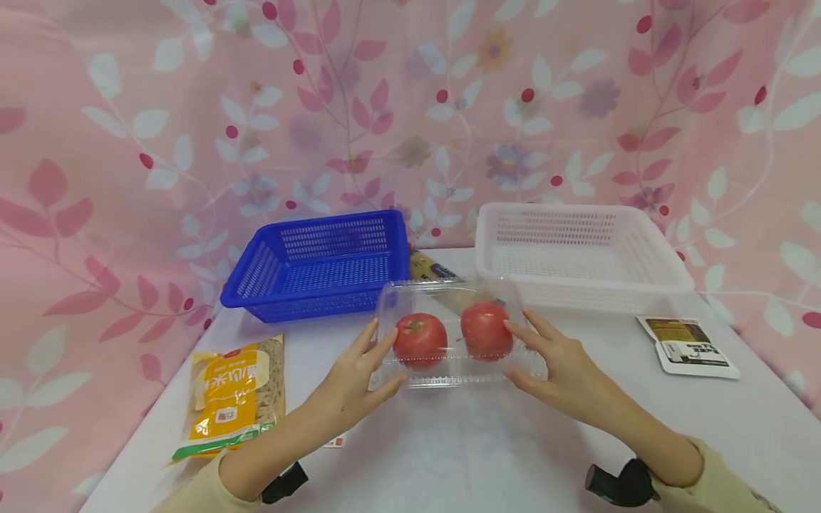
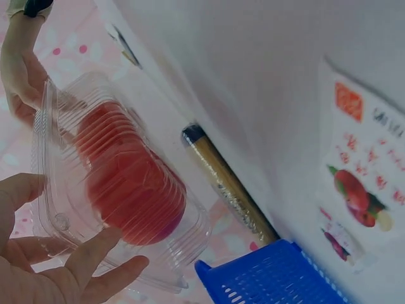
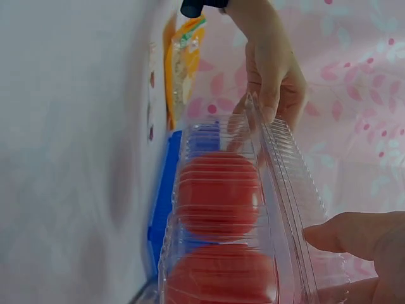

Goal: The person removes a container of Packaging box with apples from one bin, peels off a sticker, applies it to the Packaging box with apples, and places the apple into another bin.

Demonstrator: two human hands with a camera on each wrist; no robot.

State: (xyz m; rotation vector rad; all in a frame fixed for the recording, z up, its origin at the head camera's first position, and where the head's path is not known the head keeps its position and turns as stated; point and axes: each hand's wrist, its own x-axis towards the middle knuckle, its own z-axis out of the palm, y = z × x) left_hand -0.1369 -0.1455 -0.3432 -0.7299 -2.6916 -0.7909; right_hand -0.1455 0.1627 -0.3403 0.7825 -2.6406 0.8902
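Both hands hold a clear plastic clamshell box by its two ends, raised above the white table. Inside it lie a red tomato with a green top and a second red, round fruit, side by side. My left hand grips the left end, thumb near the front edge and fingers along the side. At the opposite end, my right hand holds the rim, with its thumb pressed against the edge in the right wrist view. The box's lid appears closed.
A blue basket stands behind on the left, a white basket behind on the right. Between them lies a partly hidden brown package. A yellow food bag is at left, a white-and-brown packet at right. A printed card lies near my left forearm.
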